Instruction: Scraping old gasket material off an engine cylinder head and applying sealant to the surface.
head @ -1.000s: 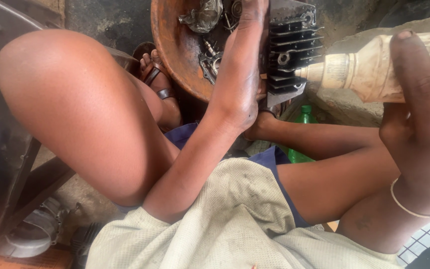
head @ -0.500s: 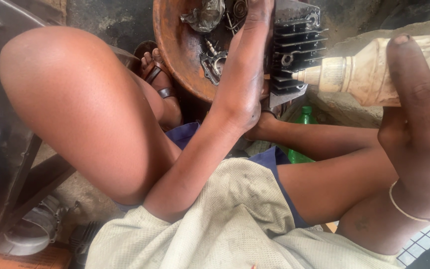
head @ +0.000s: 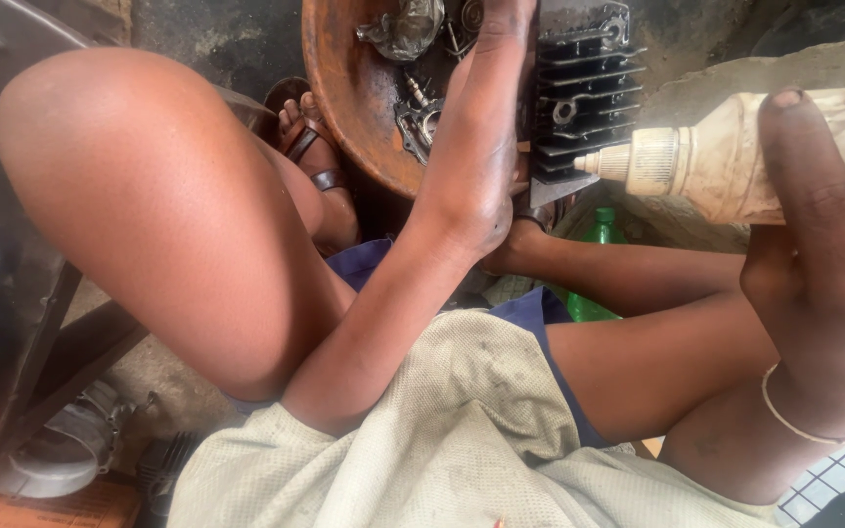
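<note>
My right hand (head: pixel 823 244) grips a grimy cream plastic bottle (head: pixel 726 156), held sideways with its ribbed cap pointing left at a black finned engine cylinder (head: pixel 584 93). My left hand (head: pixel 486 108) reaches forward, resting against the left side of that cylinder; its fingers run out of the top of the view. The cylinder stands at the right edge of a rusty round metal basin (head: pixel 359 108) that holds small metal engine parts (head: pixel 413 117). Whether the left fingers grip the cylinder cannot be seen.
My bare knees frame the view, with a sandalled foot (head: pixel 310 147) beside the basin. A green bottle (head: pixel 594 259) lies under my right leg. Metal parts and a dark frame (head: pixel 22 391) stand at the left on the dirty ground.
The bottle's cap has shifted slightly left, closer to the cylinder. My left hand stays on the cylinder.
</note>
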